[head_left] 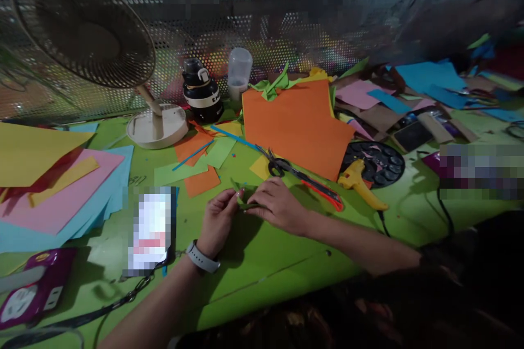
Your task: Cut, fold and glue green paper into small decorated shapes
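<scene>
Between my two hands, just above the green table, is a small narrow strip of green paper or felt. My left hand, with a pale watch band at the wrist, pinches its left end. The fingers of my right hand close on its other end, hiding part of it. Just beyond my hands lie black-handled scissors and an orange utility knife. A yellow glue gun rests to the right, against a black round tray.
A white fan, a black bottle and a clear bottle stand at the back. Large orange sheets lie ahead. Coloured sheets, a phone and a purple device are at left.
</scene>
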`<action>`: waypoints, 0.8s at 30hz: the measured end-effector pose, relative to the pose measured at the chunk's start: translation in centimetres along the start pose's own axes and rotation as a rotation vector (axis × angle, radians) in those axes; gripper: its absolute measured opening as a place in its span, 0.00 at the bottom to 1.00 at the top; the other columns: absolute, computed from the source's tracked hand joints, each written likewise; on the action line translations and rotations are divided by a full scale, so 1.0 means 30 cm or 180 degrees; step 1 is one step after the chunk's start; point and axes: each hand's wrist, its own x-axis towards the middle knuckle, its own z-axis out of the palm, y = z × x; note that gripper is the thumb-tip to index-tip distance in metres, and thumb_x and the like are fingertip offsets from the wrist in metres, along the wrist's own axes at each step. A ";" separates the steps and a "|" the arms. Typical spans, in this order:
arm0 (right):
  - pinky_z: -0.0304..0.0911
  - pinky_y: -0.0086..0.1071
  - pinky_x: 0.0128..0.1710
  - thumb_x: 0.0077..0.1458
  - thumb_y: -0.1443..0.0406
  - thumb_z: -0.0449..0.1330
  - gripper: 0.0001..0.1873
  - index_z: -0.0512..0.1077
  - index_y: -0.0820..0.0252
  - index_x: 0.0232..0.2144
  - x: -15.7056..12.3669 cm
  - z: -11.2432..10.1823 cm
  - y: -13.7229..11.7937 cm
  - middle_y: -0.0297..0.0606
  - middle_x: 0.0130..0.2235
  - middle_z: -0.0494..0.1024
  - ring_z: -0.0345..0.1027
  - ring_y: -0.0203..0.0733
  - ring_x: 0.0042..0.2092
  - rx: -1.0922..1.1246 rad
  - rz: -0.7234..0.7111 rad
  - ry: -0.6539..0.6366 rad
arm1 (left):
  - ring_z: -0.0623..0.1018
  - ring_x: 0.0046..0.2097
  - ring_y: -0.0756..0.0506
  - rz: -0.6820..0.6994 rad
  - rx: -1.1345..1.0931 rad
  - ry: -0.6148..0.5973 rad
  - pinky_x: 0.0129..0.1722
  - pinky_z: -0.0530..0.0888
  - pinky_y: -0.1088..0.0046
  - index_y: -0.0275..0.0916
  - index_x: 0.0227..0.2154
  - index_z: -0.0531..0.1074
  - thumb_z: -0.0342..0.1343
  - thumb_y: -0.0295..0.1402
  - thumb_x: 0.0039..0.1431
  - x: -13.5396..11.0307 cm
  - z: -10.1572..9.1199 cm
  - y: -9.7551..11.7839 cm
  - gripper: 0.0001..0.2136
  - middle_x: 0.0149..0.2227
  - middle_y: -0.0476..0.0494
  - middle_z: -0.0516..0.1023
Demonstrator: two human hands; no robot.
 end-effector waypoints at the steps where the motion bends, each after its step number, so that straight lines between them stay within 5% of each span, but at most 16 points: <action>1: 0.54 0.35 0.42 0.58 0.58 0.59 0.12 0.74 0.61 0.36 0.000 0.000 0.004 0.37 0.31 0.76 0.66 0.38 0.35 0.0043 -0.0020 -0.0058 | 0.72 0.27 0.52 0.0012 0.0019 0.0054 0.28 0.68 0.77 0.38 0.28 0.76 0.65 0.40 0.48 0.000 0.001 0.001 0.10 0.26 0.51 0.76; 6: 0.51 0.33 0.42 0.57 0.57 0.60 0.11 0.76 0.57 0.34 0.001 0.007 0.014 0.31 0.26 0.73 0.64 0.34 0.33 0.0276 -0.0003 -0.0231 | 0.73 0.29 0.51 0.0126 -0.0075 0.0083 0.30 0.70 0.76 0.39 0.29 0.77 0.64 0.40 0.49 -0.007 0.003 0.005 0.10 0.28 0.50 0.78; 17: 0.51 0.33 0.36 0.56 0.59 0.61 0.10 0.74 0.61 0.29 -0.003 0.026 0.015 0.35 0.27 0.73 0.63 0.39 0.33 -0.0070 0.0572 -0.0079 | 0.77 0.36 0.46 0.0074 -0.0460 -0.0190 0.38 0.72 0.70 0.39 0.34 0.76 0.56 0.47 0.55 -0.026 0.006 -0.010 0.16 0.35 0.45 0.80; 24: 0.51 0.32 0.36 0.56 0.63 0.61 0.09 0.70 0.61 0.25 -0.004 0.020 0.007 0.32 0.25 0.71 0.62 0.37 0.31 0.0068 0.0414 0.0028 | 0.73 0.30 0.52 0.0180 -0.0069 -0.0183 0.32 0.69 0.77 0.39 0.28 0.77 0.66 0.37 0.47 -0.021 0.011 -0.003 0.08 0.29 0.50 0.78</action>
